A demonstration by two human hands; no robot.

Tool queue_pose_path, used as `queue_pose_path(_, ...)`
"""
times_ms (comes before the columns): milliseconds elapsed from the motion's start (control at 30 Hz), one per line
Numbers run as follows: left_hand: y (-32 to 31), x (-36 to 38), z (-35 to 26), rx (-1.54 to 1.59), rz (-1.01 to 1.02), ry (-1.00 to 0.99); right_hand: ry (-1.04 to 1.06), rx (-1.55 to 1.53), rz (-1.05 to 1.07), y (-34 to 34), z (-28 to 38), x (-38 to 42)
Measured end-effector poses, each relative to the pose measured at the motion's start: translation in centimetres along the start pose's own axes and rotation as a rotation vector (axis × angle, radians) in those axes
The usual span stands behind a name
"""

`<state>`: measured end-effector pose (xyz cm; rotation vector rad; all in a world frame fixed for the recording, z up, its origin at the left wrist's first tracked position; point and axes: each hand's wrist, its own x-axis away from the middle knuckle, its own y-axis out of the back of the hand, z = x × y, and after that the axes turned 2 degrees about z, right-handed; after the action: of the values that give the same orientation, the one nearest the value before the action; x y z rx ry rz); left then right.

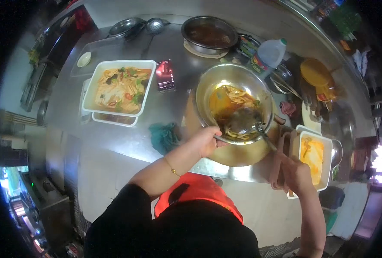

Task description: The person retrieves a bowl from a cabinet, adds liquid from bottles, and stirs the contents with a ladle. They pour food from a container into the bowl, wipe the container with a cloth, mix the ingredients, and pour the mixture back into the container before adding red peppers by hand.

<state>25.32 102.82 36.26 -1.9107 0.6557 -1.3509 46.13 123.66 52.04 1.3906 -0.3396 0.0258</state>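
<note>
My left hand [209,141] grips the near rim of a large metal bowl [203,92], thumb over the edge. The bowl is tilted and has food in reddish-orange sauce [225,99] at its bottom. My right hand [295,173] is closed round the handle of a ladle [245,120], whose metal head is down in the bowl among the food. Part of the food is hidden behind the ladle's head. A white tub with orange sauce stains [327,160] stands just right of my right hand.
At left stands a white tub of mixed food [90,95]. A green cloth [164,137] lies left of the bowl. Behind are a pot of brown liquid [210,34], a skimmer [155,26] and a plastic jug [270,53]. The counter's front edge runs close to my body.
</note>
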Motion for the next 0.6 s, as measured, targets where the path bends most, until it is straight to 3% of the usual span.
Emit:
queue_pose_path(100,-1.0,1.9,1.7,-0.100,-0.002,-0.037,0.031,-0.376,-0.251,-1.5,-1.4,-1.1)
queue_pose_path(167,-2.1,2.9,2.9,-0.162,0.023,-0.018,-0.229,-0.734,-0.192,-2.3,0.1,-2.7)
queue_pose_path(233,-2.2,2.2,3.0,-0.133,0.084,-0.013,-0.257,-0.833,-0.092,-3.1,0.3,-2.8)
queue_pose_path(300,-2.3,2.0,2.1,-0.124,0.071,-0.051,-0.037,-0.659,0.047,-3.8,0.0,-2.2)
queue_pose_path(400,-1.1,1.4,1.5,-0.159,-0.032,-0.084,-0.170,-0.881,0.198,0.4,1.5,0.2)
queue_pose_path(467,-1.9,2.5,1.6,-0.130,-0.007,-0.117,-0.277,-1.042,0.129,1.2,1.4,-0.8)
queue_pose_path(533,-3.6,3.6,2.2,-0.141,0.014,-0.144,-0.033,-0.675,-0.197,-0.7,0.4,-2.2)
queue_pose_path(567,-4.1,3.5,2.4,-0.127,0.063,-0.147,0.052,-0.493,-0.200,-0.6,0.4,-2.6)
queue_pose_path(600,-4.5,3.6,2.3,-0.130,0.054,-0.133,0.008,-0.381,-0.132,-0.2,0.6,-2.3)
